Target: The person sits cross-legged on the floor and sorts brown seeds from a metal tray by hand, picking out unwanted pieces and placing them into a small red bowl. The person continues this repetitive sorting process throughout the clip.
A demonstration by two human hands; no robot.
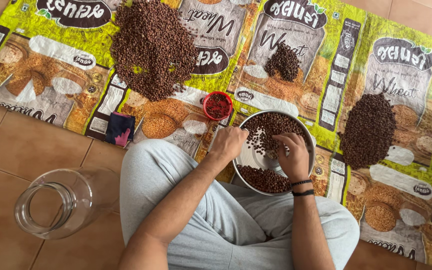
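Head view shows the left hand [228, 143] curled closed on the rim of a round steel plate [248, 156], steadying it. The right hand [292, 155] rests inside, fingertips pinched narrowly among dark brown chickpeas [266, 131]. Just beyond the left hand sits a small red lid [218, 105] on the printed sack mat [336, 65].

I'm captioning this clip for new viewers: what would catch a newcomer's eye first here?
The bright yellow-green printed sack mat spread over the tiled floor, with dark brown round seeds heaped on it; the largest seed pile sits at the top left. At centre, the left hand and right hand pick through seeds in a round steel plate, a small red lid just above.
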